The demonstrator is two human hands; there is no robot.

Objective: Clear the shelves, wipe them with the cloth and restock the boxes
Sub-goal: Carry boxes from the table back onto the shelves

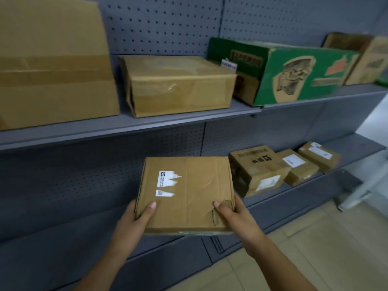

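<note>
flat box [186,194] between both hands

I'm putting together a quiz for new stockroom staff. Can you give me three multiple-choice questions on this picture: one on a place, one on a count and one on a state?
1. Where does the green box stand?
A) on the upper shelf
B) on the floor
C) on a cart

2. How many small boxes sit on the lower shelf?
A) one
B) three
C) five

3. How is the flat box held?
A) by the left hand and the right hand
B) by one hand only
C) by nobody

Answers:
1. A: it stands on the upper shelf, among the brown ones.
2. B: three lie side by side at the right.
3. A: a thumb presses its top near each front corner.
</note>
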